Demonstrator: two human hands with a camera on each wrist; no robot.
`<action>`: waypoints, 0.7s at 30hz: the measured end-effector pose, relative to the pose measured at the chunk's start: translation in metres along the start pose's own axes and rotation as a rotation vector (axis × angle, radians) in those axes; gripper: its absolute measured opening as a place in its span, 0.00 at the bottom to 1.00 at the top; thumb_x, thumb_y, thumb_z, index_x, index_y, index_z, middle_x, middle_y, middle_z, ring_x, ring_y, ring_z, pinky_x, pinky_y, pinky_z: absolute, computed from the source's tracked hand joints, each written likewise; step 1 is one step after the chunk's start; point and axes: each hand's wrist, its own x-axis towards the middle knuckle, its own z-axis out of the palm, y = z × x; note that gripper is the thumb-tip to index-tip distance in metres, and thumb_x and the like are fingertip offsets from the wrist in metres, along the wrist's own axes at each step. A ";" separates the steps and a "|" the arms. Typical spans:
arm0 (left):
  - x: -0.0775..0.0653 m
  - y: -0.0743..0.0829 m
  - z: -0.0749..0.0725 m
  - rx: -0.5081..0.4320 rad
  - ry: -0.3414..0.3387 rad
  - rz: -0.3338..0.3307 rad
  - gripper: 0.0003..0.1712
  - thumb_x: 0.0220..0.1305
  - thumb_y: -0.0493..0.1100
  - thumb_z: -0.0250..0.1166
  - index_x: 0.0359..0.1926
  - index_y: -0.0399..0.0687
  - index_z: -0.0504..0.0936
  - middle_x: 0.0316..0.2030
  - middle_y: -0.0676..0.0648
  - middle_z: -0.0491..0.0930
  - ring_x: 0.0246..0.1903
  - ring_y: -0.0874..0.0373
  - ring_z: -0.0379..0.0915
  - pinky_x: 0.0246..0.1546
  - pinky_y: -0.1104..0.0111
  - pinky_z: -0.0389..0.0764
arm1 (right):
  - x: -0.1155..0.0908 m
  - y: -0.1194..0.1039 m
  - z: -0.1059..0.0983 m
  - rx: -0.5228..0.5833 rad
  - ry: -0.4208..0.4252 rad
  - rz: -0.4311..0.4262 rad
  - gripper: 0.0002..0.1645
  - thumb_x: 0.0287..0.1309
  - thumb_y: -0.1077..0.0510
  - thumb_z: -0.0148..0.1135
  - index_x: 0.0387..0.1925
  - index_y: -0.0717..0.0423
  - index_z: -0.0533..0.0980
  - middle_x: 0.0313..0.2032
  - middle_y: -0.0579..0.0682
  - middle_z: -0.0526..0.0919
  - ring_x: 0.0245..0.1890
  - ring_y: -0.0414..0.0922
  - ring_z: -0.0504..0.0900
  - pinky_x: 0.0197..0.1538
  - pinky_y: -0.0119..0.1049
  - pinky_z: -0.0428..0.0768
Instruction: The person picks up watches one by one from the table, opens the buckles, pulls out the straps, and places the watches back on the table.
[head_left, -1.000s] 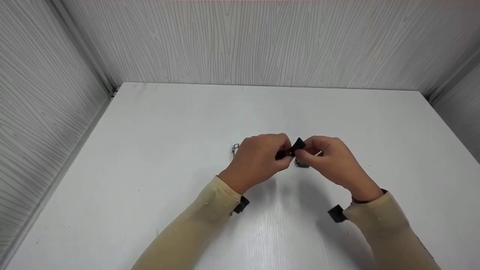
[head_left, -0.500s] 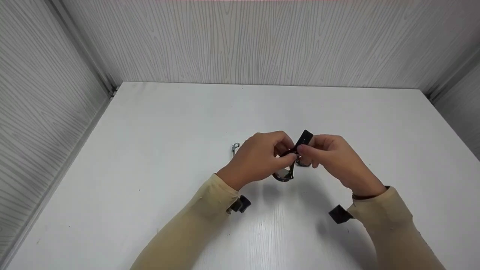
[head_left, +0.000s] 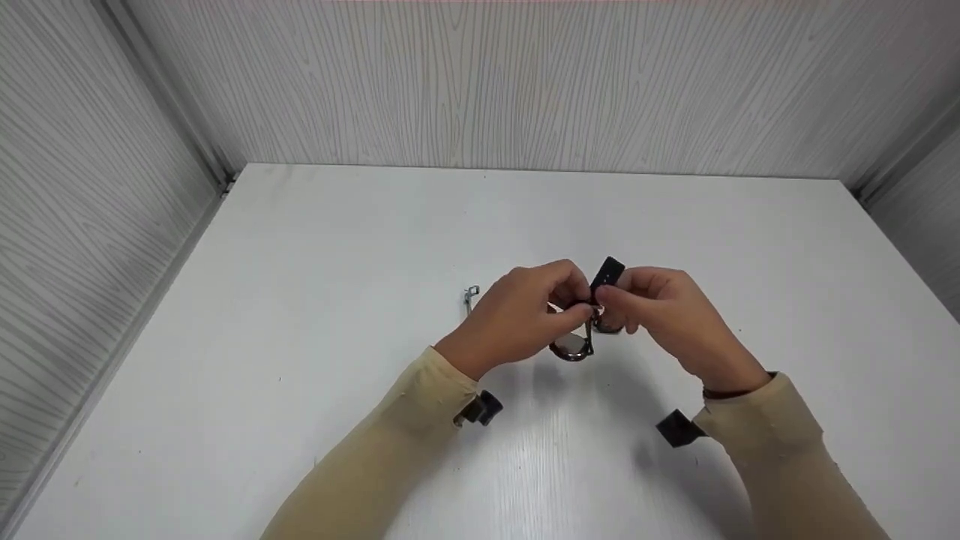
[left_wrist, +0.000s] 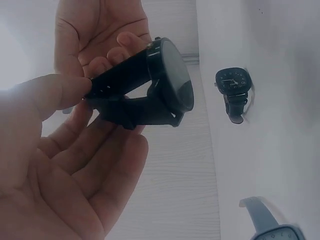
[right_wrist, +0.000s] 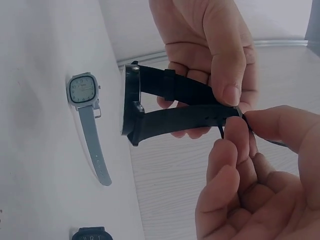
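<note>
Both hands hold a black-strapped wristwatch (head_left: 572, 347) above the table, its round case hanging below the fingers in the head view. My left hand (head_left: 517, 319) pinches the strap where its two ends meet. From the other side, my right hand (head_left: 667, 315) pinches the strap end (head_left: 608, 271), which sticks up between the hands. The right wrist view shows the two strap halves (right_wrist: 175, 120) forming a loop, with thumb and fingertips of both hands at the buckle end. Fingers partly hide the buckle. In the left wrist view the case (left_wrist: 175, 75) faces away from the hands.
On the white table (head_left: 360, 247) lie two more watches. One has a light grey-blue strap (right_wrist: 91, 137) and square case, mostly behind the left hand in the head view. The other, a dark square watch (left_wrist: 234, 82), lies beyond the right fingers. Wood-grain panels (head_left: 480, 90) enclose the table.
The watch has turned so its round case, hidden earlier, now hangs in sight below the left hand. The strap end has swung upward and shows more length. Both hands have shifted only slightly.
</note>
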 end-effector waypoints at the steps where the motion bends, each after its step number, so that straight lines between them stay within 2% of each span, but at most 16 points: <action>1: 0.000 0.000 0.000 -0.012 -0.006 -0.011 0.04 0.72 0.45 0.66 0.43 0.52 0.81 0.36 0.60 0.85 0.38 0.70 0.80 0.44 0.70 0.80 | 0.000 0.000 0.000 -0.007 0.002 -0.002 0.19 0.70 0.53 0.65 0.33 0.68 0.79 0.28 0.53 0.84 0.34 0.47 0.82 0.38 0.35 0.79; 4: 0.000 -0.001 0.000 -0.045 -0.016 -0.053 0.04 0.72 0.45 0.67 0.43 0.52 0.81 0.36 0.59 0.85 0.39 0.68 0.81 0.45 0.70 0.80 | 0.000 0.000 0.001 -0.019 0.004 -0.002 0.19 0.70 0.52 0.65 0.33 0.67 0.79 0.28 0.52 0.84 0.34 0.47 0.81 0.38 0.35 0.79; 8: 0.000 -0.001 -0.001 -0.058 -0.002 -0.088 0.04 0.69 0.44 0.68 0.41 0.53 0.81 0.35 0.59 0.85 0.38 0.67 0.81 0.45 0.69 0.80 | 0.001 0.001 0.002 0.019 -0.009 -0.004 0.18 0.70 0.53 0.66 0.33 0.68 0.79 0.28 0.52 0.83 0.34 0.49 0.79 0.39 0.36 0.78; 12: -0.001 0.000 -0.003 -0.009 0.015 -0.077 0.04 0.68 0.44 0.69 0.40 0.53 0.81 0.34 0.60 0.85 0.37 0.69 0.80 0.43 0.69 0.79 | 0.002 0.002 0.001 0.056 -0.025 0.007 0.18 0.69 0.54 0.66 0.33 0.68 0.78 0.28 0.50 0.82 0.34 0.49 0.78 0.39 0.35 0.78; 16: 0.000 0.001 -0.003 0.054 0.016 -0.049 0.04 0.68 0.43 0.69 0.40 0.51 0.81 0.34 0.59 0.86 0.37 0.70 0.80 0.42 0.70 0.78 | 0.002 0.002 0.000 0.081 -0.048 0.020 0.17 0.70 0.55 0.65 0.33 0.68 0.77 0.28 0.49 0.81 0.33 0.46 0.78 0.39 0.34 0.77; 21: 0.001 0.001 -0.003 0.069 0.004 -0.047 0.04 0.69 0.43 0.68 0.40 0.51 0.81 0.35 0.58 0.86 0.37 0.69 0.80 0.42 0.70 0.78 | 0.002 0.000 0.001 0.095 -0.070 0.019 0.19 0.71 0.54 0.65 0.34 0.69 0.76 0.28 0.49 0.80 0.32 0.44 0.76 0.38 0.34 0.75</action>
